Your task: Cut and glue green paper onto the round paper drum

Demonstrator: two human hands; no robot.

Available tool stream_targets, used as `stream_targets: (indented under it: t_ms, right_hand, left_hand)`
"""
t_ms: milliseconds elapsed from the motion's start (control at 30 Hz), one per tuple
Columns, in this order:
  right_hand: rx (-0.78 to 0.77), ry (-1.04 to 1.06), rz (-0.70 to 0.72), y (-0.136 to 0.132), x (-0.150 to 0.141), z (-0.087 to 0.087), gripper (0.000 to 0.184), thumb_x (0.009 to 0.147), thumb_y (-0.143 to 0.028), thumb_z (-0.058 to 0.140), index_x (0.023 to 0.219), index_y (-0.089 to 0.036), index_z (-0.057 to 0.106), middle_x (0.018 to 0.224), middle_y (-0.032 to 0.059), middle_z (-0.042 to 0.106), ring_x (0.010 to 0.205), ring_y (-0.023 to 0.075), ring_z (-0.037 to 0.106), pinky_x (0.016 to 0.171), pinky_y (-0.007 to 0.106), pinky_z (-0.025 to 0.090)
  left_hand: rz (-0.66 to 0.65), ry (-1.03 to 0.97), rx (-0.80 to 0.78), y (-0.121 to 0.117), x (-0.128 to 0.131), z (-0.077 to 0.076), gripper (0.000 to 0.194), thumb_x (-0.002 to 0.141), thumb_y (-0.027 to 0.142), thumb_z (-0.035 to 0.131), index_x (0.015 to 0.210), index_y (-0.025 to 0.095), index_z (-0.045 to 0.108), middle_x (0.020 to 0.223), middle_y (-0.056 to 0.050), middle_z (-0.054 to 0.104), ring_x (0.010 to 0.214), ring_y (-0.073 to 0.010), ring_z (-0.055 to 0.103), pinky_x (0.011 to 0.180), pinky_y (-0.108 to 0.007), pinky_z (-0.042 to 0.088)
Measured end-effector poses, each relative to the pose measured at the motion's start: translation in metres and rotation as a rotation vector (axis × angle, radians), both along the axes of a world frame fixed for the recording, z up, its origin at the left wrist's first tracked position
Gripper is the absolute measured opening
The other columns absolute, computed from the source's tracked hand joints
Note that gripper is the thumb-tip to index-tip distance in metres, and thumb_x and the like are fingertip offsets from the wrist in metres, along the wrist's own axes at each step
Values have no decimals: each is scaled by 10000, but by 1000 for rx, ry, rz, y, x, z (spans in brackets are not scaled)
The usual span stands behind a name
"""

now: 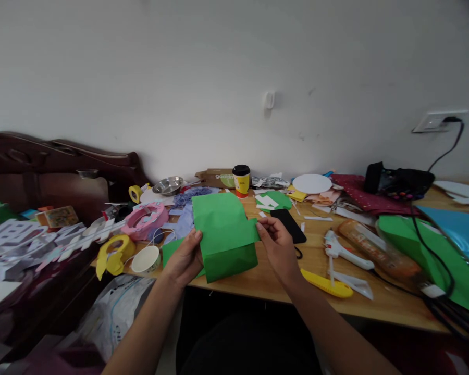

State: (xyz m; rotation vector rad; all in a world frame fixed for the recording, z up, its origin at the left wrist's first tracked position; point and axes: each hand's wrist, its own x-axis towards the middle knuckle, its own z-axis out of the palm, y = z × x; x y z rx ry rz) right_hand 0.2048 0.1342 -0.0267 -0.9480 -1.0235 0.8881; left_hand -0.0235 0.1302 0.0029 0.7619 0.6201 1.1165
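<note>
A folded piece of green paper, boxy with a flap standing up at the back, is held in the air over the table's front edge. My left hand grips its left side, thumb on the near face and fingers behind. At its right, my right hand pinches a small tab between thumb and fingers. Another green piece shows behind my left hand, partly hidden. A black phone lies on the table just beyond my right hand.
On the right lie a yellow utility knife, a white glue gun with a cord, and a plastic bottle. A lidded paper cup stands at the back. Yellow tape and a white paper bowl sit left.
</note>
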Motion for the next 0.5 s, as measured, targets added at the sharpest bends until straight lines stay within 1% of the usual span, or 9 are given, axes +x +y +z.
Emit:
stream_targets:
  t_ms: [133, 367, 433, 500]
  right_hand:
    - [16, 17, 0, 1, 0, 0, 320, 816, -516, 762, 949, -243, 661, 875, 30, 679, 817, 193, 621, 739, 325, 510]
    - [30, 29, -15, 3, -2, -4, 350, 811, -522, 770, 962, -227, 661, 872, 23, 682, 806, 181, 627, 723, 308, 511]
    - [28, 30, -14, 3, -2, -6, 344, 817, -516, 767, 970, -226, 662, 876, 22, 684, 809, 178, 631, 726, 305, 513]
    - [28, 27, -10, 3, -2, -8, 336, 822, -508, 764, 973, -226, 664, 879, 21, 686, 813, 177, 635, 730, 304, 514]
  left_hand:
    - [20, -7, -18, 0, -2, -3, 434, 722, 371, 902, 1066, 175, 723, 985, -57, 809, 996, -279, 761, 1048, -412, 554]
    - [-2, -10, 15, -1, 0, 0, 440, 711, 372, 912, 1047, 162, 721, 929, -57, 808, 1030, -288, 751, 1102, -423, 508]
    - [2, -8, 39, -1, 1, 2, 440, 714, 375, 910, 1053, 167, 722, 956, -59, 807, 1069, -289, 738, 1113, -417, 495]
    - [18, -2, 65, -2, 2, 5, 460, 719, 368, 906, 1096, 183, 718, 1028, -63, 801, 1133, -292, 712, 1126, -415, 482]
